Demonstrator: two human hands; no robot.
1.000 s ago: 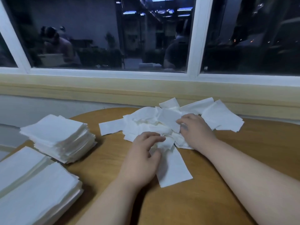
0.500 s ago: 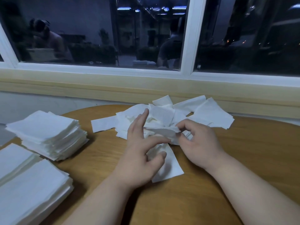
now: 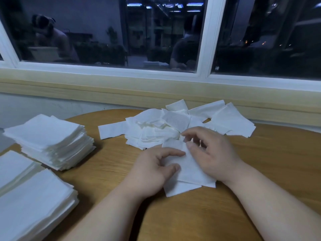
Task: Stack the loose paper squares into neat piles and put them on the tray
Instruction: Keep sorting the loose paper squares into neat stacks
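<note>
Hands: since half a second before, both had come down from the heap's near side, and the sheet lifted between them then lay flat on the wood.
Left hand [image 3: 152, 169]: rested on the top square [image 3: 191, 168], forefinger straight, thumb touching the paper, gripping nothing.
Right hand [image 3: 215, 153]: fingers curled, forefinger and thumb pinching the top square's far edge.
Top square: between the hands, just near of the loose heap [image 3: 152, 129], overlapping a lower square [image 3: 178, 189]; long axis slanted from far left to near right.
Edges and room: bare wood lay open right of the right hand and along the near rim; the heap's far sheets reached the far rim.
Table [image 3: 271, 164]: round, wood-grained, set against a pale wall.
Tall stack [image 3: 46, 136]: at the left rim, well apart from the heap.
Near stacks [image 3: 33, 199]: at the near left, partly out of view.
Window [image 3: 202, 49]: white-framed, dark panes holding dim reflections.
</note>
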